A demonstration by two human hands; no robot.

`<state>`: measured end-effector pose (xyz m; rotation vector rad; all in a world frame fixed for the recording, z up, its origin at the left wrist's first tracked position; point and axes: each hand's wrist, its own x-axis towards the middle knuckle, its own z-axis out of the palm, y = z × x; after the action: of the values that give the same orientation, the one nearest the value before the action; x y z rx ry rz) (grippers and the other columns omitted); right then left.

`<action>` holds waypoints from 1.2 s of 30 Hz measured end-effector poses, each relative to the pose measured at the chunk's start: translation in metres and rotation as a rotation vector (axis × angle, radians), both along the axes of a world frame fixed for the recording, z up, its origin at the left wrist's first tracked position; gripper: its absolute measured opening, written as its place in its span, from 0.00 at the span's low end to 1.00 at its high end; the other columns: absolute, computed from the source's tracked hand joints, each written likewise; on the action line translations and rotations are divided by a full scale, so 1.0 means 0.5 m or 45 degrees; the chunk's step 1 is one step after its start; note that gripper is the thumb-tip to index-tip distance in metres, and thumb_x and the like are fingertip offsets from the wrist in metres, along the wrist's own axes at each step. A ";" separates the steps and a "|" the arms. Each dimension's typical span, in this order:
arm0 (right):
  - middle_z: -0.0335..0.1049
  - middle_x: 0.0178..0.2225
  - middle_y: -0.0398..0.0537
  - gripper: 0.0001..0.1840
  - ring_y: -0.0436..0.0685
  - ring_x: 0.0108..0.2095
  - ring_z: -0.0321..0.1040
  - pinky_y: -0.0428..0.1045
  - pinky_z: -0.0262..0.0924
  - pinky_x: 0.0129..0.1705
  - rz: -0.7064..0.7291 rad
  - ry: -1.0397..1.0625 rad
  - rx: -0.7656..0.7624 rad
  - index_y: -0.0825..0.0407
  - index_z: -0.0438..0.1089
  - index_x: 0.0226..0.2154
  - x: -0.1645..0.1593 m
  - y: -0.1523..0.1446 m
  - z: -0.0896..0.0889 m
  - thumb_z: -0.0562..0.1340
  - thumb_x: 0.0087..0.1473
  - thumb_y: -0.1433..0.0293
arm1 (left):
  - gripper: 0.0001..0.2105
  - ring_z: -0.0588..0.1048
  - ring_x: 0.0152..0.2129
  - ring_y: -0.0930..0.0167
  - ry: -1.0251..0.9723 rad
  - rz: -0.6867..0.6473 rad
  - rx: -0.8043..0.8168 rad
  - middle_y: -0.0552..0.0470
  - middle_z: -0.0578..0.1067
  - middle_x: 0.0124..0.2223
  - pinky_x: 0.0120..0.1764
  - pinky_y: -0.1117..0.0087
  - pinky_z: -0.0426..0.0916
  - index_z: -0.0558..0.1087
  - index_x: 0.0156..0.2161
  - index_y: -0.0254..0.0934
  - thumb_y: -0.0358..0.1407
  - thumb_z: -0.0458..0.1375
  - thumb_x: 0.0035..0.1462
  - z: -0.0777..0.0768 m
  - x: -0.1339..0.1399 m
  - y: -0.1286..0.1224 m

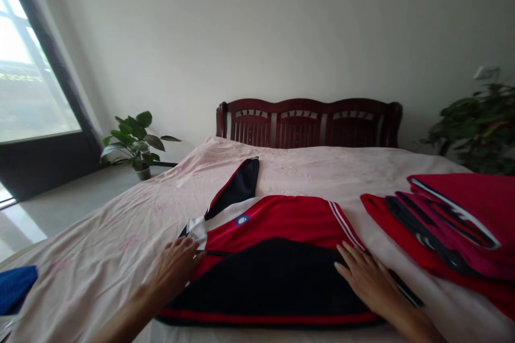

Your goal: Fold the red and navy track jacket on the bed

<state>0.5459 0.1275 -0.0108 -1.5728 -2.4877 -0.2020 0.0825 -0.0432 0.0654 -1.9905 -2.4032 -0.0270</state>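
A red, white and dark navy jacket [277,220] lies on its side across the bed, its white collar to the left and its striped hem to the right. One dark sleeve [261,284] with red edging lies over the near half of the body. The other sleeve [241,179] stretches away toward the headboard. My left hand [175,262] rests by the collar, palm down with its fingers out. Near the striped hem, my right hand [364,273] lies flat on the cloth, fingers extended. Neither hand visibly grips the fabric.
Folded red, pink and dark clothes [450,230] are stacked at the right. Blue cloth [16,286] lies at the left edge. The pink bedsheet [116,246] reaches a dark wooden headboard [300,123]. Potted plants [137,142] stand at both sides.
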 end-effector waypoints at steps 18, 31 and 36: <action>0.69 0.58 0.52 0.44 0.60 0.59 0.63 0.55 0.53 0.62 0.012 0.080 -0.317 0.48 0.62 0.63 -0.115 0.401 0.103 0.58 0.40 0.76 | 0.30 0.66 0.61 0.62 -0.229 -0.500 0.130 0.45 0.72 0.62 0.61 0.61 0.58 0.67 0.62 0.39 0.27 0.57 0.51 -0.066 0.129 0.557; 0.71 0.41 0.54 0.17 0.61 0.44 0.65 0.53 0.58 0.48 0.382 -0.118 0.069 0.52 0.71 0.37 -0.077 0.290 0.115 0.55 0.47 0.81 | 0.16 0.70 0.44 0.63 0.076 -0.665 0.249 0.45 0.77 0.41 0.63 0.54 0.50 0.77 0.41 0.38 0.24 0.46 0.60 -0.044 0.095 0.478; 0.73 0.39 0.48 0.24 0.59 0.43 0.67 0.52 0.60 0.48 0.444 -0.034 -0.063 0.49 0.73 0.38 -0.026 0.216 0.097 0.54 0.39 0.82 | 0.20 0.69 0.42 0.66 0.073 -0.892 0.304 0.51 0.73 0.39 0.66 0.53 0.43 0.74 0.48 0.44 0.25 0.43 0.64 -0.068 0.080 0.397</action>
<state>0.5330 0.2357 0.0376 -1.1304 -2.7526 -0.1100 0.1226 0.1553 0.0312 -2.5292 -1.4701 -0.2462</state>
